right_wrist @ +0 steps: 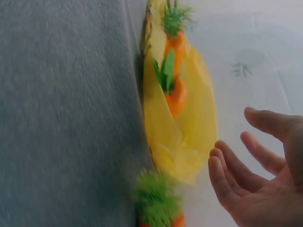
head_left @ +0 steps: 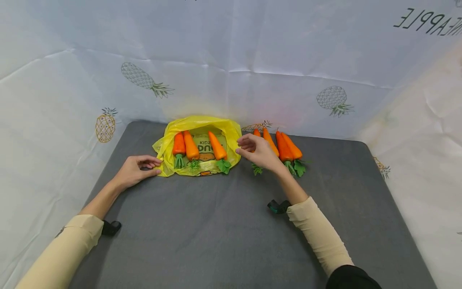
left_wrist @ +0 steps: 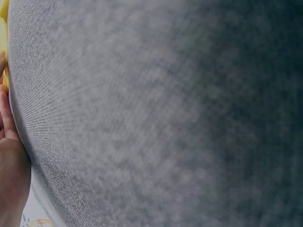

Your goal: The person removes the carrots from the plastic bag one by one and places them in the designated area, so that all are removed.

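A yellow plastic bag (head_left: 235, 132) lies at the far side of the table with its mouth facing me. Three toy carrots (head_left: 217, 146) sit inside it, orange ends inward and green tops at the opening. At the bag's left edge my left hand (head_left: 133, 172) pinches the plastic between fingertips and thumb. My right hand (head_left: 261, 152) hovers beside the bag's right edge, fingers loosely bent and holding nothing in the right wrist view. Behind and beside that hand lie several more carrots (head_left: 285, 148), partly hidden by it.
The grey table (head_left: 216, 233) is bordered at the back and sides by a white cloth (head_left: 231, 48) printed with pineapples. A dark strap piece (head_left: 279, 206) shows at the right wrist, and a similar one (head_left: 111, 228) at the left.
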A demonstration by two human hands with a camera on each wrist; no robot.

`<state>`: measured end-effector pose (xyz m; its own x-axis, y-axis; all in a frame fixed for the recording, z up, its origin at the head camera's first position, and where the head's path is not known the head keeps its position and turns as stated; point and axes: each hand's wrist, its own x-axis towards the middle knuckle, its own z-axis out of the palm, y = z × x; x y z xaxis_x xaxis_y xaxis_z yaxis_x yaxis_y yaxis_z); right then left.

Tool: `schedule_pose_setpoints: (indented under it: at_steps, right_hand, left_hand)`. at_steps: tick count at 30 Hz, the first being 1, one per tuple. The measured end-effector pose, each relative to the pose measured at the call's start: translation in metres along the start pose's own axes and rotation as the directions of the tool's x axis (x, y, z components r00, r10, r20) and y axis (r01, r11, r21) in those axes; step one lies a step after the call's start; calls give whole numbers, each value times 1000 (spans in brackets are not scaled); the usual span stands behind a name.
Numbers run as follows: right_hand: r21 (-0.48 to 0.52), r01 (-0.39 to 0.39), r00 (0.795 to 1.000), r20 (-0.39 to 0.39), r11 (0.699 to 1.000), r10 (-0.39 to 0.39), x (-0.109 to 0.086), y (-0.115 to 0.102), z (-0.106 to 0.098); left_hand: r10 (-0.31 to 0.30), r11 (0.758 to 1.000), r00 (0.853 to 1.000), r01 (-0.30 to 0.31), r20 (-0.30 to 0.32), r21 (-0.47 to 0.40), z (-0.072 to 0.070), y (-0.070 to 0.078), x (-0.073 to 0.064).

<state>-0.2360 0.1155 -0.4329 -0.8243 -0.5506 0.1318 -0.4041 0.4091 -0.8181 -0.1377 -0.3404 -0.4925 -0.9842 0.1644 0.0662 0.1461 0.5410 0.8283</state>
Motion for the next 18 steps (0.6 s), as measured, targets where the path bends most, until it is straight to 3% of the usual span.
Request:
schedule_pose_setpoints:
  at_steps: [18]
  right_hand:
    - [-23, -32, 995, 94, 999, 34, 27, 3, 45]
  left_hand:
    - [-16, 1000, 1000, 16, -12, 1, 1, -1, 0]
